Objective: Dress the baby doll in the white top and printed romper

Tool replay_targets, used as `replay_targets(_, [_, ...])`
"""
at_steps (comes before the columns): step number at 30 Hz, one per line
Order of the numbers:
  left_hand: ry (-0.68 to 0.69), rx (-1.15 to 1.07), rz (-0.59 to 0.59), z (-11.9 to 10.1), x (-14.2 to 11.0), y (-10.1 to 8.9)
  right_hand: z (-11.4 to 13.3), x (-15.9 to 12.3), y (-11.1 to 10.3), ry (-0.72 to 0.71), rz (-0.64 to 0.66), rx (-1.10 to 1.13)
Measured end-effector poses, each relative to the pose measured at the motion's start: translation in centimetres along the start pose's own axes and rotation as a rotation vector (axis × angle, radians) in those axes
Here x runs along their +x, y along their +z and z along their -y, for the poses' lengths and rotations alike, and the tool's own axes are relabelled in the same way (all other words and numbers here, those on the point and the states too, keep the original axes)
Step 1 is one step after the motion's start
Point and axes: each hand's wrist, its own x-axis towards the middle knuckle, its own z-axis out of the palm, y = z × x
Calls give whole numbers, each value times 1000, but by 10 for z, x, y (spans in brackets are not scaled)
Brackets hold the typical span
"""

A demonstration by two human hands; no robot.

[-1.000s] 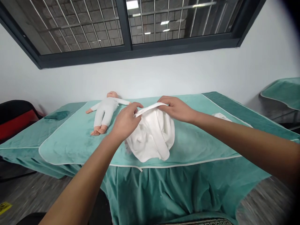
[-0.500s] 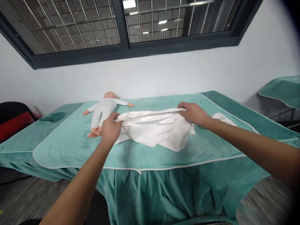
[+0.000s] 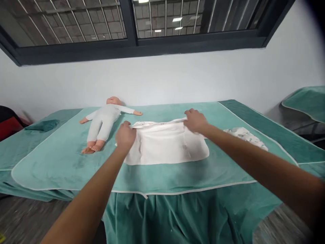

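A white piece of baby clothing, its exact kind hard to make out, spreads out between my hands over the green bed cover. My left hand pinches its upper left corner, and my right hand grips the upper right. Small printed marks show along the top edge, which is pulled nearly straight. The lower edge hangs down to the cover or just above it; I cannot tell which. Left of my left hand, a baby doll in a white suit lies on its back, arms spread, feet toward me.
A crumpled white printed cloth lies right of my right forearm. The bed's green cover has white piping and drapes over the front. Behind it stand a white wall and a barred window. A black and red chair is at the left edge.
The clothing's lower part has fallen from bunched folds into a flatter, smoother sheet. My right hand has shifted slightly left, and the view has moved a little.
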Motion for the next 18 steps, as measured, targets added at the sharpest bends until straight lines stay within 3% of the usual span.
replay_targets(2, [173, 144, -85, -11, -9, 31, 22, -3, 35, -161, -117, -11])
replay_targets(4, [331, 164, 31, -20, -19, 58, 40, -5, 65, -250, -66, 36])
replay_targets(7, [308, 122, 194, -27, -19, 86, 54, 1, 95, -193, -10, 53])
replay_targets(11, [214, 135, 169, -25, 2, 103, 61, 15, 111, -99, -42, 25])
replay_targets(15, [184, 172, 129, -31, 14, 107, 68, 22, 118, -103, -150, -70])
replay_targets(18, [155, 184, 149, -38, 16, 112, 70, 28, 120, -102, -156, -104])
